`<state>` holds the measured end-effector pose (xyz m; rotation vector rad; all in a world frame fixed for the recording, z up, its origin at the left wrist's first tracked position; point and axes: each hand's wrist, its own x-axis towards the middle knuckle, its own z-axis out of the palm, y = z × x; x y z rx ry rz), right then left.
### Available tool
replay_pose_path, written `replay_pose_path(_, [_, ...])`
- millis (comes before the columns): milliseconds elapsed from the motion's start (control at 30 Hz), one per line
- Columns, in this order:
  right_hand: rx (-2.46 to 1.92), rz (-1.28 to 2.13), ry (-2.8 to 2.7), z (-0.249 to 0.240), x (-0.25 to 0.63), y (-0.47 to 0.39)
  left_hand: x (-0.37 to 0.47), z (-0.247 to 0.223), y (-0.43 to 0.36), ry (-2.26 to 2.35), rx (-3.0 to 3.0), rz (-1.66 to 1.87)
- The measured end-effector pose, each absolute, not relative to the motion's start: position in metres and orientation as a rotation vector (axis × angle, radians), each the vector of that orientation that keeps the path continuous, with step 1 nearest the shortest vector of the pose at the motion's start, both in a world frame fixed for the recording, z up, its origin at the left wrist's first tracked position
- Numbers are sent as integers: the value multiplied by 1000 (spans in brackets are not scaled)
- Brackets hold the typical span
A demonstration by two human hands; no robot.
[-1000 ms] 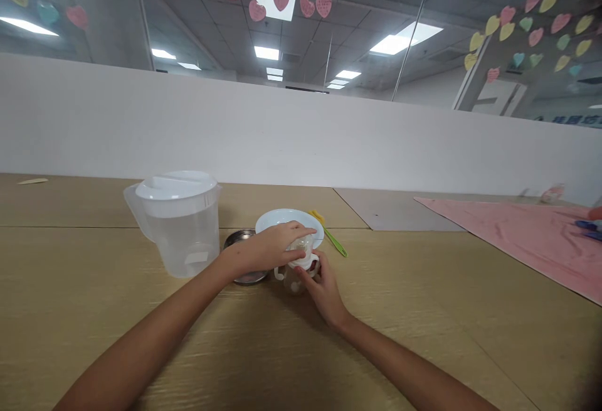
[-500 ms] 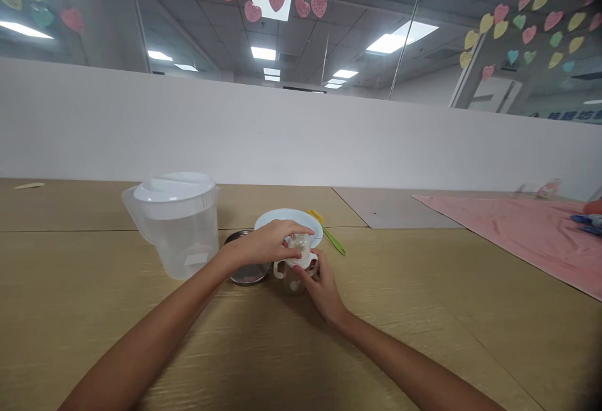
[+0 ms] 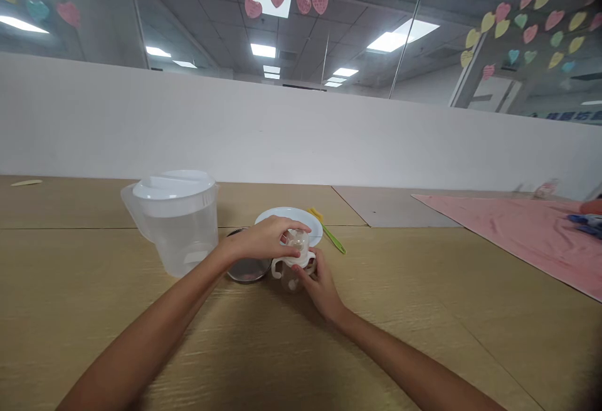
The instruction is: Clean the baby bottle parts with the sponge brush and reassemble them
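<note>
A small clear bottle [image 3: 290, 278] with a white two-handled collar and a clear domed top stands between my hands. My left hand [image 3: 269, 239] is closed round the domed top from the left and above. Lower down, my right hand [image 3: 321, 287] grips the bottle's body and its right handle. Behind them lies a white plate [image 3: 278, 212], partly covered by my left hand. A round metal dish [image 3: 248, 271] sits just left of the bottle, under my left wrist. A brush with a green handle [image 3: 335, 243] and yellow head rests against the plate's right side.
To the left stands a large translucent pitcher [image 3: 188, 235] with a white lid. A pink cloth [image 3: 522, 229] covers the right side of the table [image 3: 399, 329], with a blue and orange item at its far edge. A white wall [image 3: 282, 132] rises behind.
The bottle and my left hand have shifted very slightly to the left. Both hands keep their hold.
</note>
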<state>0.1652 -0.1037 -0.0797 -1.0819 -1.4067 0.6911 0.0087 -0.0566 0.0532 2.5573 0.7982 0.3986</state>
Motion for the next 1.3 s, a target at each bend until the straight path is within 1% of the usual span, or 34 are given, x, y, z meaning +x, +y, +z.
replay_pose_path(467, [-1042, 735, -1398, -80, 165, -104, 8, 51, -54, 789, 2552, 426])
replay_pose_path(633, [-1040, 801, -1393, -78, 167, -104, 9, 53, -62, 808, 2710, 397])
replay_pose_path(767, [-1065, 762, -1403, -79, 169, -104, 11, 52, -67, 812, 2837, 371])
replay_pose_path(967, [-1079, 698, -1454, -81, 172, -102, 11, 47, -69, 781, 2903, 418])
replay_pose_path(1167, [-1083, 696, -1467, -77, 172, -103, 13, 51, -81, 858, 2995, 372])
replay_pose_path(1300, [-1056, 748, -1462, -77, 172, -104, 12, 54, -79, 860, 2953, 396])
